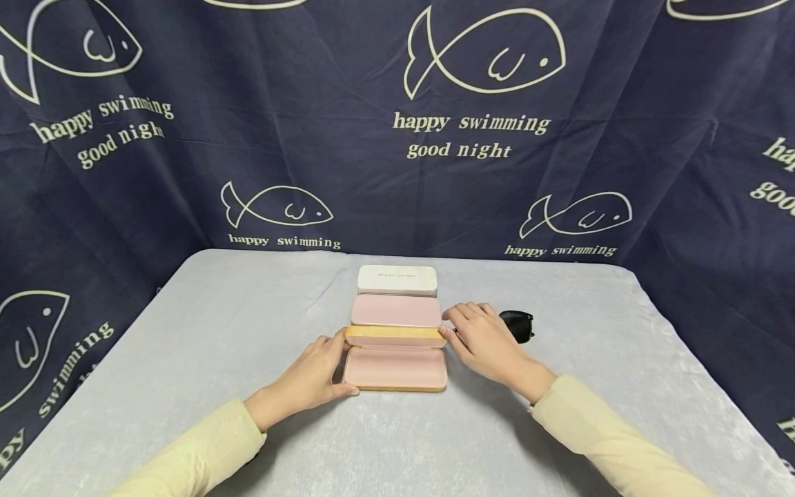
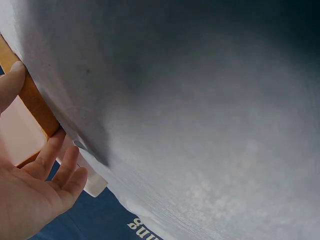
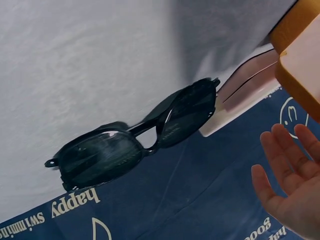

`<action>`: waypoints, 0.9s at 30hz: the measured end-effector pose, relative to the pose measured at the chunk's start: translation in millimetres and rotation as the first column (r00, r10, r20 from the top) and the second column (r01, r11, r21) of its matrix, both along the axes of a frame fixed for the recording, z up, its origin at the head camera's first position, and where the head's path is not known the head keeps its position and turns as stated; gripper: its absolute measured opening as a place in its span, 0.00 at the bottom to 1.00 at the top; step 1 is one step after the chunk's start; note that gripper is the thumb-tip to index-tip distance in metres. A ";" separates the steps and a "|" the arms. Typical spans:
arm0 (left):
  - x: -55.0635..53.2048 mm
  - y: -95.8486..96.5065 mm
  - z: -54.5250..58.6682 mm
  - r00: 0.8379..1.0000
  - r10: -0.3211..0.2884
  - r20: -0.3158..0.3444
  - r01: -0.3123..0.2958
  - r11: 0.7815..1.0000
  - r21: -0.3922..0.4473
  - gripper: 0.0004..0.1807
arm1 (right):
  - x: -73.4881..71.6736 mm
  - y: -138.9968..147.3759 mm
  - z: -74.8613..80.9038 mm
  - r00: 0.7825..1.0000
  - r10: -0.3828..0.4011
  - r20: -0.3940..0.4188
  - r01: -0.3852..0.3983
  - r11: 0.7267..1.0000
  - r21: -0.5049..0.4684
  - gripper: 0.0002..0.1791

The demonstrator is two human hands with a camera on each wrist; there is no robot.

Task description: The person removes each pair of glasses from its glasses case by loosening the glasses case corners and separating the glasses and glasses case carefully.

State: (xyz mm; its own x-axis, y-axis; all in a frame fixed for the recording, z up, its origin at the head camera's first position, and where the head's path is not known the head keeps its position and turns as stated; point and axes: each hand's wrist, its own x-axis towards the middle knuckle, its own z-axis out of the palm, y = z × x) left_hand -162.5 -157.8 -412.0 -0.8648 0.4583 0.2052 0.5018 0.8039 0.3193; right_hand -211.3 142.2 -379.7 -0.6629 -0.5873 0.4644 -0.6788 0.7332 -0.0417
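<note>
An opened glasses case (image 1: 395, 371), yellow outside and pink inside, lies mid-table in the head view with its lid raised at the back. My left hand (image 1: 304, 378) grips its left end, the thumb at the front edge and fingers by the lid. In the left wrist view, that thumb presses the case's yellow edge (image 2: 37, 102). My right hand (image 1: 483, 343) is at the lid's right end, thumb tip right by its corner. The right wrist view has the fingers fairly straight. Black sunglasses (image 3: 102, 155) lie beside that hand, partly hidden by it in the head view.
Directly behind the opened case is a closed pink case (image 1: 396, 310), and behind that a white case (image 1: 397, 279) with small lettering. A pale cloth covers the table (image 1: 261, 304). Dark blue curtains (image 1: 366, 207) with fish prints hang around it.
</note>
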 end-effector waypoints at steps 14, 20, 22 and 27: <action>-0.7 -0.4 -0.5 1.000 0.002 0.003 -0.002 1.000 -0.005 0.52 | 1.6 -10.8 -4.7 0.998 0.004 0.068 -0.002 1.000 -0.026 0.13; -0.7 -0.6 -0.3 1.000 0.002 0.002 -0.002 1.000 -0.006 0.53 | 0.1 -11.9 -7.9 0.995 -0.007 0.095 0.011 0.999 -0.038 0.13; -0.5 -0.6 0.0 1.000 0.003 0.005 -0.003 1.000 -0.004 0.53 | 0.0 -12.0 -8.9 0.995 -0.010 0.104 0.015 0.999 -0.046 0.13; -0.3 -0.3 0.7 1.000 0.002 0.008 -0.002 1.000 0.002 0.52 | -0.1 -11.8 -10.1 0.990 -0.002 0.144 0.013 0.997 -0.073 0.13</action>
State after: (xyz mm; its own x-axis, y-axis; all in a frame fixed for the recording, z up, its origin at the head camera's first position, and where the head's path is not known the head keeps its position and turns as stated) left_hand -162.8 -158.1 -411.3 -0.8673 0.4563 0.1991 0.4977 0.8043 0.3247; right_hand -211.4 130.3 -389.8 -0.7301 -0.5503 0.4052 -0.6565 0.7294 -0.1923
